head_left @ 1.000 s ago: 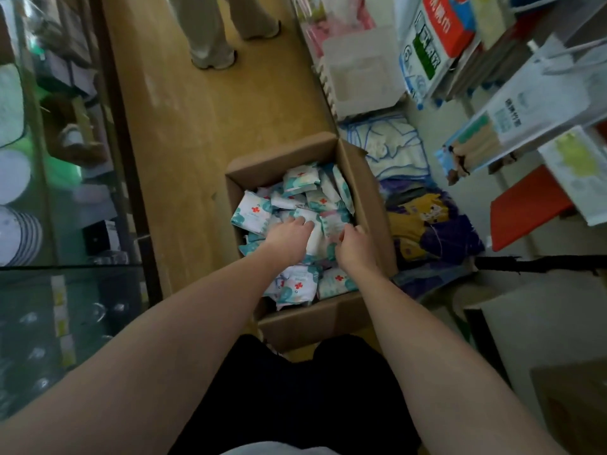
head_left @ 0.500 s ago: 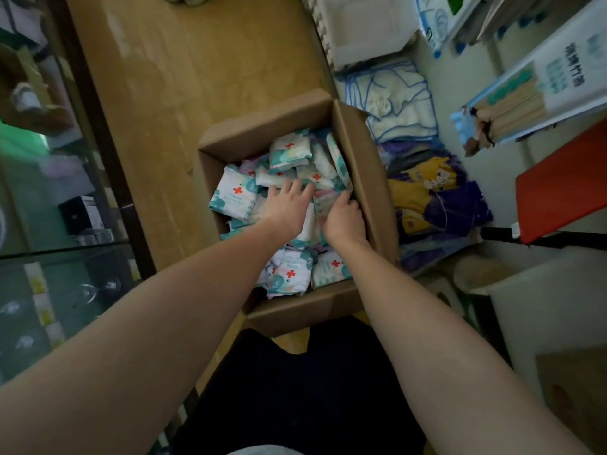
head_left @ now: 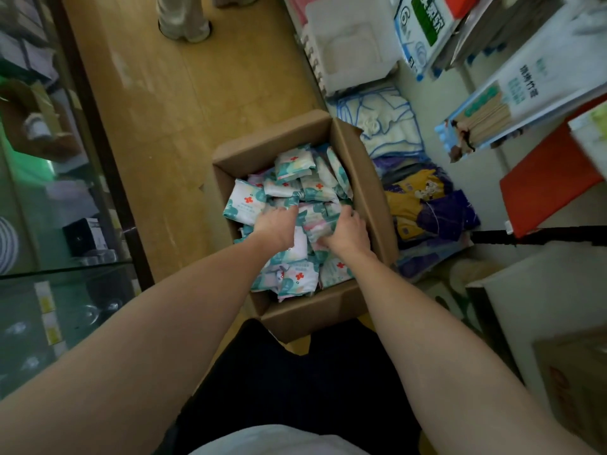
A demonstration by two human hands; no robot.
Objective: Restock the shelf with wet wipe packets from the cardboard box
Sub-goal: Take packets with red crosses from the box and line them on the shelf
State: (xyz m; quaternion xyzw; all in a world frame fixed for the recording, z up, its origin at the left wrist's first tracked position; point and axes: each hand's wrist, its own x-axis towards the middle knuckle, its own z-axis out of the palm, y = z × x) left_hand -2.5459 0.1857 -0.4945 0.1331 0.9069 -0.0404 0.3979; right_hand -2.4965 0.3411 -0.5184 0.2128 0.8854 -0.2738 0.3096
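Note:
An open cardboard box [head_left: 371, 198] stands on the floor in front of me, filled with several white and teal wet wipe packets [head_left: 244, 203] that carry a red cross. Both my hands are inside the box, side by side. My left hand [head_left: 274, 224] has its fingers curled down round packets in the middle of the pile. My right hand [head_left: 346, 229] grips a bunch of packets against them, fingers bent over their top. The fingertips of both hands are hidden among the packets.
Shelves [head_left: 551, 178] with packaged goods rise on the right, with bagged items [head_left: 423, 205] stacked on the floor beside the box. A glass display case [head_left: 49, 224] runs along the left. A person's legs [head_left: 182, 18] stand at the far end of the wooden floor.
My left hand's fingers were spread flat on the packets; now they curl down into the pile. My right hand has closed round a bunch of packets. The camera has tilted.

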